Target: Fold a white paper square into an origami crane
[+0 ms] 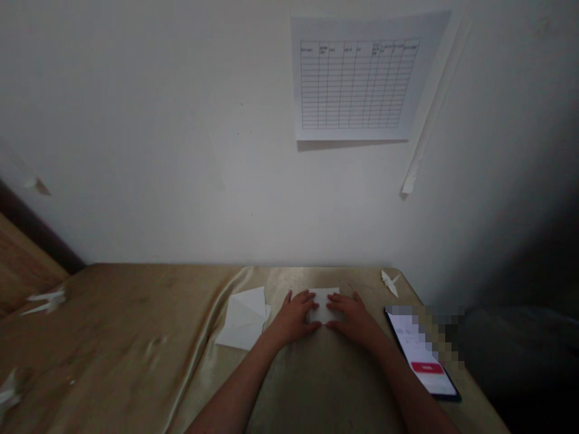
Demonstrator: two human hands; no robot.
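A small, roughly square sheet of white paper (322, 306) lies flat on the cloth-covered table. My left hand (296, 316) rests on its left side, fingers stretched out and apart. On the paper's right side lies my right hand (350, 314), also with fingers spread. Both thumbs are at the near edge, and the hands cover the sheet's two sides. To the left of my left hand is a pile of white paper sheets (244, 319) with creases, close to my wrist but apart from the small sheet.
Near the far right corner of the table (136, 325) sits a folded paper bird (389, 283). A lit phone (425, 361) lies along the right edge. Two more folded white paper pieces are at the far left. Behind rises a wall with a printed chart (357, 84).
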